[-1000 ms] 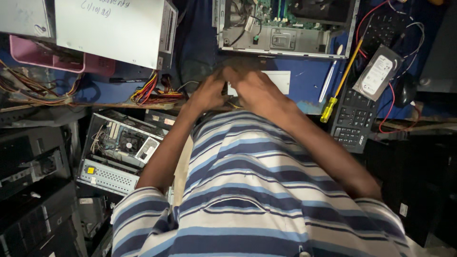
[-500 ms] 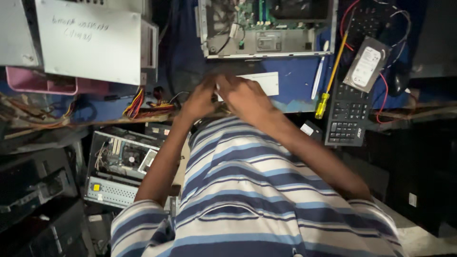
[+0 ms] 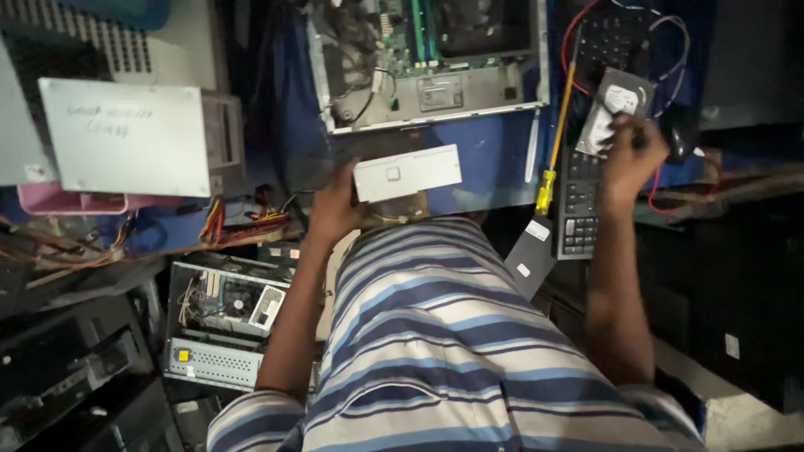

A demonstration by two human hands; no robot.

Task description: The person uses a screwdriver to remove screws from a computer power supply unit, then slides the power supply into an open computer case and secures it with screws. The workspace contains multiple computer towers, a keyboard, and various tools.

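Left hand (image 3: 333, 205) clamped on end of flat white optical drive (image 3: 408, 173), held level over blue bench edge (image 3: 486, 159), just below open computer case (image 3: 427, 63). Right hand (image 3: 630, 159) closed on lower edge of hard drive (image 3: 615, 113), which lies atop black keyboard (image 3: 586, 180). Hands well apart. Yellow-handled screwdriver (image 3: 550, 142) lies between them. Drive: pale metal slab, small white label at centre. Grey box (image 3: 126, 138) with handwritten top at left. Room tight, open chassis (image 3: 222, 322) crowds below.

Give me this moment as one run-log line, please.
left hand: holds white drive box | right hand: on hard drive | keyboard beneath
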